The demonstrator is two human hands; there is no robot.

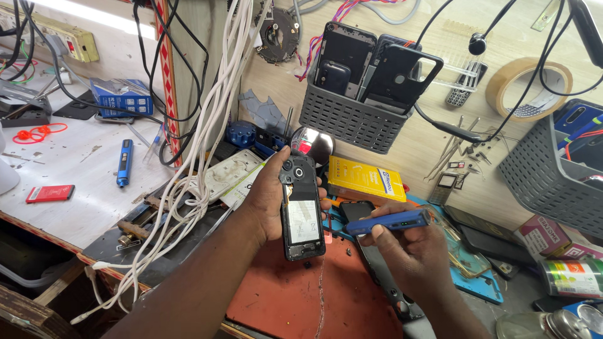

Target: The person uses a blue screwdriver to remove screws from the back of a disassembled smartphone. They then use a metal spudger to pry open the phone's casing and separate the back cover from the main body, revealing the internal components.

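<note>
My left hand (pixel 267 198) holds an opened black phone (pixel 301 210) upright, its back cover off, with a white battery and the camera module showing. My right hand (pixel 411 251) grips a blue electric screwdriver (pixel 389 221) held level, its tip pointing left at the phone's right edge. Both are above a red-brown work mat (pixel 295 295).
A grey basket (pixel 352 119) of phone parts hangs on the wall, with another grey basket (pixel 546 179) at right. A yellow box (pixel 364 179), a tape roll (pixel 527 85), white cables (pixel 201 163), a blue pen tool (pixel 124 163), a red card (pixel 50 193) and a tin can (pixel 571 277) lie about.
</note>
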